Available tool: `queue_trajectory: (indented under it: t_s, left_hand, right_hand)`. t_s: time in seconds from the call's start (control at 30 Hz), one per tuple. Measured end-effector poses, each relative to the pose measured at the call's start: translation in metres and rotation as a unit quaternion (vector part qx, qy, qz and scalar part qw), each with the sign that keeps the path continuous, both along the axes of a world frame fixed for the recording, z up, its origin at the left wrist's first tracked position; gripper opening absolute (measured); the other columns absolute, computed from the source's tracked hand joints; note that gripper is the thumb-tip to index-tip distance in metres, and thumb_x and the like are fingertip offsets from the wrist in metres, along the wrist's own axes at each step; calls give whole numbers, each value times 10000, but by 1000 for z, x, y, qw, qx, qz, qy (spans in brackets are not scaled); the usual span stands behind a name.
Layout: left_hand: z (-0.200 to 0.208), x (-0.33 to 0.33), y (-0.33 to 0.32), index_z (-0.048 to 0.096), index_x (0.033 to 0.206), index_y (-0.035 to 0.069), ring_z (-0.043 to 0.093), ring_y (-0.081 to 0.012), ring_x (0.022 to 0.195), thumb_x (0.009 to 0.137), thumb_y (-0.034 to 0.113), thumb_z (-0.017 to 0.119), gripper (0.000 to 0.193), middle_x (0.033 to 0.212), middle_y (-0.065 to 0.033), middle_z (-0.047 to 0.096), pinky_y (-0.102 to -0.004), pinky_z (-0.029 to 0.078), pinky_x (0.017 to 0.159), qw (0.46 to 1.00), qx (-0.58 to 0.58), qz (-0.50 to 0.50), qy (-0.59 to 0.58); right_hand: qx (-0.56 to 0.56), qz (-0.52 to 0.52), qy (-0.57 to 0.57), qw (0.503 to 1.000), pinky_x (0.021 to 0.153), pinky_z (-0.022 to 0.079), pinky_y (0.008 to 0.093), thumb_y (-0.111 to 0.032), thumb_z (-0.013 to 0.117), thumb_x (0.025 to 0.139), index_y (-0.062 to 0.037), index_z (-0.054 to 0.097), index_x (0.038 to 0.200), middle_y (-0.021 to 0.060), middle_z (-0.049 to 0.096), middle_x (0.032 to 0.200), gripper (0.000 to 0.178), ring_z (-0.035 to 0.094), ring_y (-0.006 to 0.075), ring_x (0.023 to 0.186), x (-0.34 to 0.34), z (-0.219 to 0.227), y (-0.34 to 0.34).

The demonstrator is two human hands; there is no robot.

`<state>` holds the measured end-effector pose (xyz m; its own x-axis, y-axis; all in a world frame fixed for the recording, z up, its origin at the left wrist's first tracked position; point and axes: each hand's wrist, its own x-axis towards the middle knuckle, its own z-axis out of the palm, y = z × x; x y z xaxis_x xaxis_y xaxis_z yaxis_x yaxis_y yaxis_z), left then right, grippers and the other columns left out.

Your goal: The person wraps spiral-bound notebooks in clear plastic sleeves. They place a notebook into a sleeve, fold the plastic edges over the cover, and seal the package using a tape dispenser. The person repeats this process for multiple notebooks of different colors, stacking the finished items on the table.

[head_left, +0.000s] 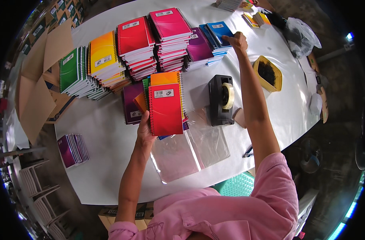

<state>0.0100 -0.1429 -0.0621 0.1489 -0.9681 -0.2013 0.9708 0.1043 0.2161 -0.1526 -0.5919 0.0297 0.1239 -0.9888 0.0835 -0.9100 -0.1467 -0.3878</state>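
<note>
On the white worktop [102,168], left to right, sit a green stack [69,66], a yellow stack [102,50] and a red stack [135,36] of notebooks; the left hand [145,131] pinches the left edge of a fanned notebook bundle [166,114], red uppermost; clear plastic sleeves [182,154] lie nearer the person; then a black tape dispenser [217,102]; the right hand [237,41] has its thumb at the blue notebooks [220,33], its grip unclear; beyond is a yellow tub [275,88].

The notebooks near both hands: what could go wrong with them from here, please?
The left hand holds an uneven bunch of notebooks at its left side, so some might slip out. The right hand is at the blue notebooks, stacked unevenly; taking one could perhaps drag others along.
</note>
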Motion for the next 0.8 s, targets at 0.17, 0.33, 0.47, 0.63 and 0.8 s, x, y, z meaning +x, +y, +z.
queue_trajectory:
  t_s: [0.17,0.33,0.47,0.63,0.8]
  left_hand:
    - [1,-1,2,471,1331,36,570,-220,1158,853,310,714,602,1257,-104,588,-419,458,997,1000,-14,-27,-8]
    - [0,-8,10,484,1313,37,604,-212,1110,836,310,731,602,1216,-103,608,-394,507,945,997,7,-22,-78]
    - [20,-35,19,489,1307,46,621,-224,1079,811,328,753,629,1200,-108,615,-410,509,952,998,-2,-40,-56]
    - [24,-38,54,474,1323,60,587,-226,1128,768,411,774,722,1239,-114,586,-403,534,908,990,1,-118,-77]
    - [72,-54,79,436,1345,28,584,-210,1102,687,293,845,819,1211,-113,586,-365,489,948,950,24,-54,-308]
  right_hand:
    - [-108,73,-139,982,750,536,371,-343,809,710,-79,706,959,106,704,1008,377,685,263,885,-50,34,6]
    - [37,606,-191,771,727,532,322,-97,702,826,-41,713,988,98,696,948,172,658,213,779,-46,166,156]
    - [184,741,-59,643,927,456,362,-108,740,755,-110,722,1033,95,677,985,278,613,236,907,23,148,260]
    - [33,429,-213,877,1053,402,432,-307,791,740,-60,409,1391,151,555,1269,793,510,313,1221,-32,81,316]
    - [512,241,-546,618,1050,400,393,-232,877,674,70,282,1427,206,511,1314,1006,499,288,1217,-89,16,395]
